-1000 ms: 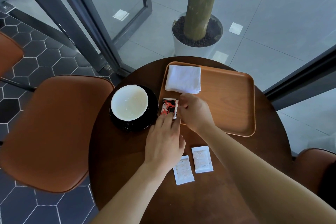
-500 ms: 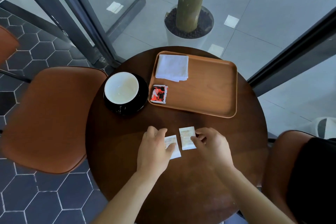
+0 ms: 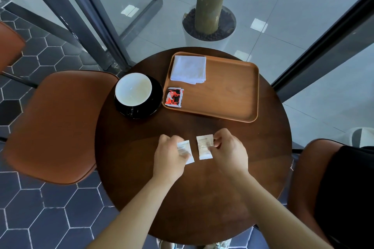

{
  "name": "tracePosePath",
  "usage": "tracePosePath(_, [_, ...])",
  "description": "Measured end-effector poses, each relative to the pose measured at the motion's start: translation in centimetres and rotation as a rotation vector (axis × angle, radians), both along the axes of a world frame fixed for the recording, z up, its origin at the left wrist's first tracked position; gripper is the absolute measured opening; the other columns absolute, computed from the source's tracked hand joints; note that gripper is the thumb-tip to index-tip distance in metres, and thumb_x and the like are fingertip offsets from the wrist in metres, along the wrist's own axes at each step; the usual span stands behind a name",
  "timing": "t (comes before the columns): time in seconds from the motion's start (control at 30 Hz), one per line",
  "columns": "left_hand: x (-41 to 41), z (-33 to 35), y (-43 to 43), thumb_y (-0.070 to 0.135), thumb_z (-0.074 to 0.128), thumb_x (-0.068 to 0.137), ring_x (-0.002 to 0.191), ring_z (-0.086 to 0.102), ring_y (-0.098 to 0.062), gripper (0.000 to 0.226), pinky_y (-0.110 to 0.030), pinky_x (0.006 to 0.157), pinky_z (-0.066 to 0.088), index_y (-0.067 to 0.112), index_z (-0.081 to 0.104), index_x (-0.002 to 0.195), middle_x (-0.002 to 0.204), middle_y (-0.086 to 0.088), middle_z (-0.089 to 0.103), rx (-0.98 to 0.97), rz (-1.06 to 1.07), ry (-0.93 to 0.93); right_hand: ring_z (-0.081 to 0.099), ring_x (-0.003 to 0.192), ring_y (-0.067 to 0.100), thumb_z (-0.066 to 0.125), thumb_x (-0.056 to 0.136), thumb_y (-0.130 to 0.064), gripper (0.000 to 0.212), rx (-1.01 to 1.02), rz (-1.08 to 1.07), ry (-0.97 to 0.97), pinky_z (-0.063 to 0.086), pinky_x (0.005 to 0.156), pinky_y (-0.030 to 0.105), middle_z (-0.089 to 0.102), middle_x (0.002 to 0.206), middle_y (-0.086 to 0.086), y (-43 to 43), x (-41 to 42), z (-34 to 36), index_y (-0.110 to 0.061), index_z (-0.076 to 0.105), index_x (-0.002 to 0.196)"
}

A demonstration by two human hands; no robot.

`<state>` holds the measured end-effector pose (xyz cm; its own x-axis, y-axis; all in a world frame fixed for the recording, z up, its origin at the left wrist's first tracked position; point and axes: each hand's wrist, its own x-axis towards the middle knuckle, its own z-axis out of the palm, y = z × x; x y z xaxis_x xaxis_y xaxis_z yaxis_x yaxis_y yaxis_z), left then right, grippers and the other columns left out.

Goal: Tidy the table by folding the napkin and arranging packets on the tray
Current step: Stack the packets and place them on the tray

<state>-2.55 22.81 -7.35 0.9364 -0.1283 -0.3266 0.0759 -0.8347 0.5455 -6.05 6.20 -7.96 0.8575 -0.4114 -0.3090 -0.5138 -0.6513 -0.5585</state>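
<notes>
Because the two white sachets (image 3: 204, 146) lie flat, light and limp on the counter (image 3: 129, 159), each hand's fingers (image 3: 217, 143) pinch an outer edge; the tray (image 3: 228, 89) waits at twelve o'clock.

- Your left hand (image 3: 169, 158) is reaching forward, palm down, fingers curling, forearm bare.
- Your right hand (image 3: 229, 152) is hovering alongside, fingers bending inward in a pinch, forearm bare.

Left hand (image 3: 169, 158) and right hand (image 3: 229, 150) each on a white packet (napkin (image 3: 188, 69) folded on tray (image 3: 232, 95)).
</notes>
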Motion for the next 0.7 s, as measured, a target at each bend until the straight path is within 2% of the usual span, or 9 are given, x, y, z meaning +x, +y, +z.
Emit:
tracePosePath(0.1, [0.2, 0.3, 0.1, 0.011, 0.075, 0.083, 0.091, 0.059, -0.015, 0.02, -0.009, 0.064, 0.039, 0.018, 0.069, 0.101, 0.099, 0.004, 0.055, -0.13, 0.136, -0.029, 0.063, 0.082, 0.01, 0.069, 0.081, -0.013, 0.026, 0.146, -0.107, -0.008, 0.049, 0.067, 0.025, 0.067, 0.084, -0.012, -1.0, -0.7, 0.1, -0.025, 0.063, 0.104])
tracePosePath(0.17, [0.4, 0.7, -0.1, 0.009, 0.074, 0.083, 0.084, 0.058, -0.014, 0.02, -0.017, 0.066, 0.042, 0.017, 0.07, 0.1, 0.096, 0.003, 0.06, -0.101, 0.143, -0.135, 0.063, 0.079, 0.006, 0.069, 0.081, -0.012, 0.028, 0.218, -0.16, -0.024, 0.044, 0.062, 0.017, 0.067, 0.079, -0.013, -1.5, -0.9, 0.2, -0.026, 0.066, 0.104])
tracePosePath(0.27, [0.3, 1.1, -1.0, 0.006, 0.071, 0.082, 0.075, 0.059, -0.02, 0.022, -0.026, 0.062, 0.044, 0.016, 0.066, 0.101, 0.091, -0.001, 0.058, -0.014, 0.049, -0.256, 0.063, 0.075, 0.006, 0.069, 0.08, -0.011, 0.025, 0.276, -0.192, -0.045, 0.04, 0.058, 0.013, 0.067, 0.076, -0.013, -1.8, -1.2, 0.3, -0.029, 0.069, 0.098])
tracePosePath(0.37, [0.5, 1.1, -2.6, 0.015, 0.073, 0.083, 0.081, 0.065, -0.025, 0.031, -0.03, 0.067, 0.053, 0.019, 0.062, 0.111, 0.098, -0.002, 0.057, 0.013, -0.01, -0.221, 0.063, 0.073, 0.004, 0.068, 0.081, -0.01, 0.025, 0.29, -0.205, -0.065, 0.04, 0.052, 0.008, 0.067, 0.076, -0.014, -2.0, -1.4, 0.4, -0.03, 0.069, 0.096])
tracePosePath(0.47, [0.5, 0.5, -4.1, 0.041, 0.079, 0.077, 0.09, 0.066, -0.019, 0.053, -0.024, 0.072, 0.051, 0.023, 0.06, 0.124, 0.109, 0.002, 0.055, -0.022, -0.001, -0.125, 0.063, 0.073, 0.002, 0.069, 0.082, -0.01, 0.025, 0.292, -0.221, -0.082, 0.039, 0.054, 0.008, 0.067, 0.077, -0.014, -2.4, -1.7, 0.4, -0.03, 0.07, 0.097])
tracePosePath(0.53, [0.5, 0.0, -4.1, 0.049, 0.081, 0.072, 0.093, 0.064, -0.017, 0.066, -0.022, 0.073, 0.048, 0.023, 0.059, 0.128, 0.112, 0.002, 0.054, -0.049, 0.013, -0.083, 0.064, 0.073, 0.003, 0.07, 0.083, -0.01, 0.025, 0.288, -0.233, -0.086, 0.04, 0.055, 0.01, 0.068, 0.078, -0.013, -2.9, -2.0, 0.3, -0.029, 0.07, 0.099])
tracePosePath(0.6, [0.4, -0.5, -3.2, 0.05, 0.082, 0.07, 0.098, 0.062, -0.015, 0.073, -0.023, 0.077, 0.048, 0.023, 0.057, 0.133, 0.117, 0.002, 0.053, -0.08, 0.03, -0.047, 0.064, 0.073, 0.003, 0.07, 0.085, -0.01, 0.025, 0.279, -0.24, -0.088, 0.041, 0.054, 0.009, 0.068, 0.078, -0.014, -3.5, -2.3, 0.4, -0.029, 0.07, 0.1])
tracePosePath(0.7, [0.2, -0.9, -1.6, 0.04, 0.08, 0.077, 0.102, 0.062, -0.015, 0.065, -0.026, 0.079, 0.053, 0.023, 0.056, 0.134, 0.118, 0.001, 0.053, -0.024, -0.012, -0.07, 0.065, 0.077, 0.007, 0.071, 0.086, -0.01, 0.025, 0.276, -0.255, -0.092, 0.044, 0.057, 0.013, 0.067, 0.081, -0.013, -4.0, -2.5, 0.4, -0.028, 0.069, 0.102])
